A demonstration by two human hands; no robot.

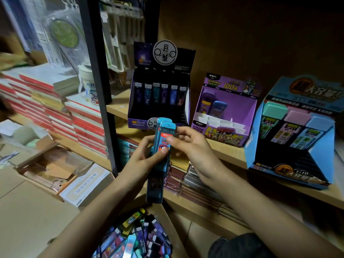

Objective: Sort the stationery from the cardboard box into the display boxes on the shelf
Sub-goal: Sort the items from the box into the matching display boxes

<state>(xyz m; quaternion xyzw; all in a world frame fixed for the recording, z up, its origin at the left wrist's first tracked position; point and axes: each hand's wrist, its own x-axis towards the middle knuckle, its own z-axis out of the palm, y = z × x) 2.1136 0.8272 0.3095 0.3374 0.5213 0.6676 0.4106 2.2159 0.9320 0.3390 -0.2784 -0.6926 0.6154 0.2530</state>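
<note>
The wooden shelf [214,151] carried three display boxes: a blue one [290,131] at the right, a purple one [223,112] in the middle, a dark one [160,90] at the left. Below, the cardboard box [167,216] held a heap of mixed lead cases [134,237]. In front of the shelf, the left hand [143,161] had its grip clamped on a stack of long teal lead cases [160,161], the top one bearing a red label. The right hand [189,144] pinched the top case's upper end.
</note>
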